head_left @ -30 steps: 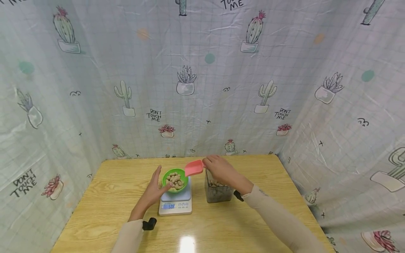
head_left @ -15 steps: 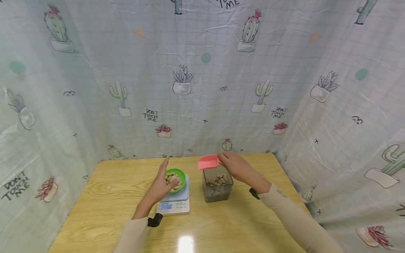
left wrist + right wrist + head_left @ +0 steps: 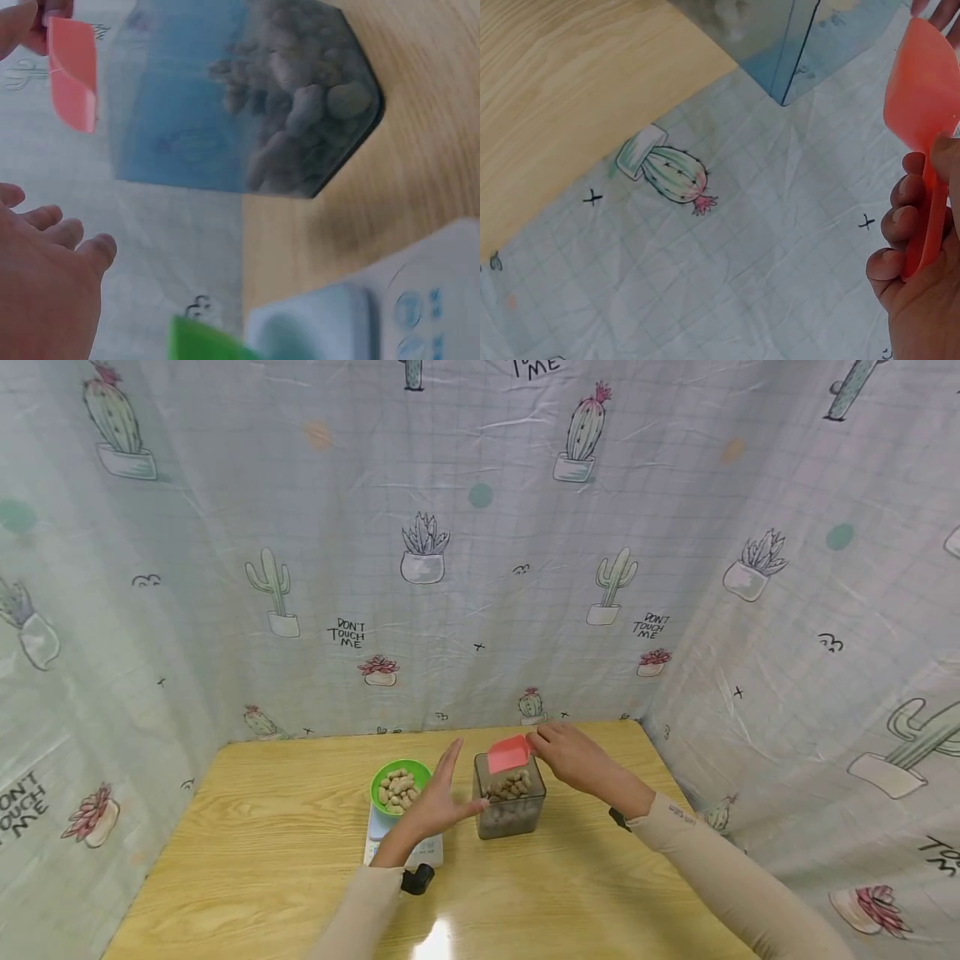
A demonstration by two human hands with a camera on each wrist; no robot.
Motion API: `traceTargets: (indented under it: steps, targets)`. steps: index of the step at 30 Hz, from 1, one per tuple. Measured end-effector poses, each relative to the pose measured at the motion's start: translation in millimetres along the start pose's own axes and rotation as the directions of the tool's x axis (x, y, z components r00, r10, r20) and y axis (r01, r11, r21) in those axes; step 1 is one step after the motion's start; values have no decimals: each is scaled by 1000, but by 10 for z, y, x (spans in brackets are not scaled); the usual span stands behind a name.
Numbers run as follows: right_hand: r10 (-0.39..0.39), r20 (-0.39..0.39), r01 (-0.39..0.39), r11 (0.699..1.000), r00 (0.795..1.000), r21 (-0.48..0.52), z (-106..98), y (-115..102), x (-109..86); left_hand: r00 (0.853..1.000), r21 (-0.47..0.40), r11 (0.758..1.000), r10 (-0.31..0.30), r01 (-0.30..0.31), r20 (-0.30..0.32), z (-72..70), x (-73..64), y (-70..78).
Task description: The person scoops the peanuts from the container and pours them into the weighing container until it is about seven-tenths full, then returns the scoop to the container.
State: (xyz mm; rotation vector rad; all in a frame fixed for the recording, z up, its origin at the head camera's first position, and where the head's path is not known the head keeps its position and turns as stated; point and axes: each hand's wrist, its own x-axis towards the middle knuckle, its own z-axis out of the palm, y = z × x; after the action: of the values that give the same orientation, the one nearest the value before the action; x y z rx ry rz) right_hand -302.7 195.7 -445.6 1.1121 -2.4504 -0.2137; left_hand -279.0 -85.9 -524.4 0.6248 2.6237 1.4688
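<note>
My right hand [image 3: 573, 758] grips the handle of a small red scoop [image 3: 509, 754], its fingers curled round it in the right wrist view. The scoop is over a clear square container [image 3: 510, 818] part filled with peanuts [image 3: 512, 787]. Between the bowl and the container my left hand [image 3: 435, 806] is held with fingers extended and thumb apart, holding nothing; its thumb is near the container's left side. A green bowl [image 3: 374, 787] of peanuts [image 3: 399, 790] sits on a white kitchen scale [image 3: 374, 847]. The left arm partly covers the scale and its display.
The wooden table [image 3: 270, 827] bears the scale at left and the container at right. A curtain [image 3: 480, 568] printed with cacti hangs behind the table and along both sides.
The scoop has moved right in my right hand, from beside the bowl to over the container. My left hand has left the bowl and shifted right towards the container.
</note>
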Motion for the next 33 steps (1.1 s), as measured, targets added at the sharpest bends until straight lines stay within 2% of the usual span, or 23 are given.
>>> traceTargets:
  steps: [5,13,21,25,30,33]
  targets:
    - [-35,43,37,998,998,-45,38,2,-24,999,-19,1000,-15,16,47,177,108,-118]
    - [-102,141,119,986,985,-116,106,17,-2,995,-30,998,-48,51,84,292,190,-192]
    - [-173,232,219,957,957,-188,128,-25,77,994,-68,996,-57,64,94,363,270,-255]
    - [-175,287,253,931,942,-264,144,-32,135,995,-93,994,-51,58,82,366,280,-267]
    - [-188,350,319,874,918,-367,168,-53,178,995,-128,990,-48,59,89,371,279,-283]
    - [-181,373,331,859,910,-391,198,-73,189,994,-137,989,-46,59,99,382,279,-304]
